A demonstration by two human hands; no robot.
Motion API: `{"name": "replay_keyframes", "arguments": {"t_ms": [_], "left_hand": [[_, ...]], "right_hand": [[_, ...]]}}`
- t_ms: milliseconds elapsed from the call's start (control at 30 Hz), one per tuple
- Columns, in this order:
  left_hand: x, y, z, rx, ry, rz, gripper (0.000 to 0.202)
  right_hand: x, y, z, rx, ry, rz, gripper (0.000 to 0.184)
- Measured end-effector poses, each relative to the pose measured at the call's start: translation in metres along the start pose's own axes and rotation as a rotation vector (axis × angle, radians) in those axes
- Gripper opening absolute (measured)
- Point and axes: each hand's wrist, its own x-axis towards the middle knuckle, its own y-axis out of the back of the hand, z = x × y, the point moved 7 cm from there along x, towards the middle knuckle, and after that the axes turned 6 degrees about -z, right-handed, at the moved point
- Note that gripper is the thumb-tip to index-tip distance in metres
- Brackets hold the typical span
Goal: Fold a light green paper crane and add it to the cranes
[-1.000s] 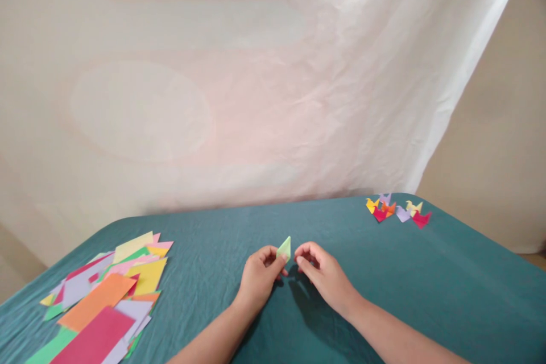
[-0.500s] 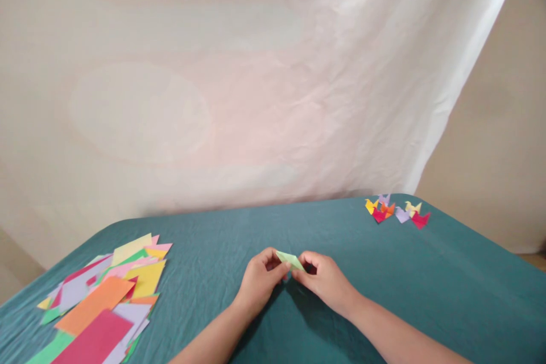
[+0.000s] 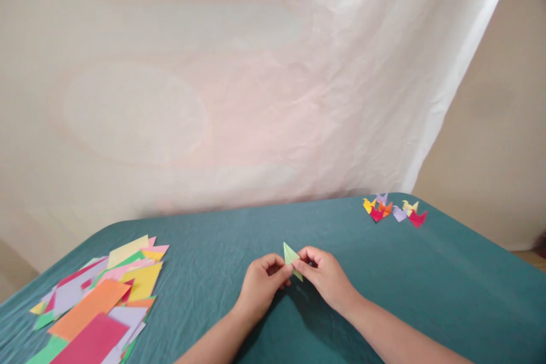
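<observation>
A small light-green folded paper [image 3: 290,254] is pinched between my two hands above the middle of the table. Its pointed tip stands up, and a second point shows below the fingers. My left hand [image 3: 265,280] grips its left side between thumb and fingers. From the right, my right hand [image 3: 323,272] pinches it with thumb and forefinger. The fingertips of both hands nearly meet and cover the paper's middle.
Loose coloured paper sheets [image 3: 100,301] lie overlapping in a pile at the left. Several small folded paper birds [image 3: 394,210] stand near the far right corner. A green cloth [image 3: 205,250] covers the table, and a pale sheet [image 3: 239,96] hangs behind it.
The green folded paper has turned from lying slanted sideways to standing with its tip up. My fingers have shifted their hold on it, and the view has moved slightly.
</observation>
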Motion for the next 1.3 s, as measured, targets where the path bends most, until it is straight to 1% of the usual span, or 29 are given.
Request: {"name": "replay_keyframes", "arguments": {"t_ms": [167, 300, 400, 533, 700, 867, 933, 1167, 1300], "left_hand": [[-0.001, 0.007, 0.009, 0.015, -0.078, 0.082, 0.024], [0.000, 0.017, 0.008, -0.105, -0.088, 0.183, 0.023], [0.001, 0.021, 0.007, -0.165, -0.082, 0.202, 0.020], [0.000, 0.019, 0.011, -0.191, -0.118, 0.185, 0.016], [-0.002, 0.011, 0.013, -0.179, -0.130, 0.126, 0.013], [0.000, 0.004, 0.011, -0.250, -0.096, 0.008, 0.018], [0.001, 0.002, 0.011, -0.272, -0.086, -0.023, 0.019], [0.001, 0.002, 0.010, -0.310, -0.061, -0.037, 0.028], [0.001, 0.002, 0.010, -0.317, -0.062, -0.054, 0.027]], "right_hand": [[0.001, -0.001, 0.003, 0.017, 0.003, -0.023, 0.025], [0.007, -0.001, 0.016, 0.083, -0.011, -0.009, 0.025], [0.009, -0.003, 0.022, 0.139, -0.016, -0.028, 0.025], [0.009, -0.003, 0.022, 0.158, -0.006, -0.048, 0.026], [0.008, -0.003, 0.019, 0.175, 0.003, -0.055, 0.026], [0.009, -0.006, 0.017, 0.200, 0.026, -0.103, 0.030], [0.009, -0.007, 0.017, 0.210, 0.029, -0.114, 0.032], [0.008, -0.007, 0.012, 0.216, 0.034, -0.112, 0.036], [0.007, -0.008, 0.008, 0.202, 0.026, -0.119, 0.037]]}}
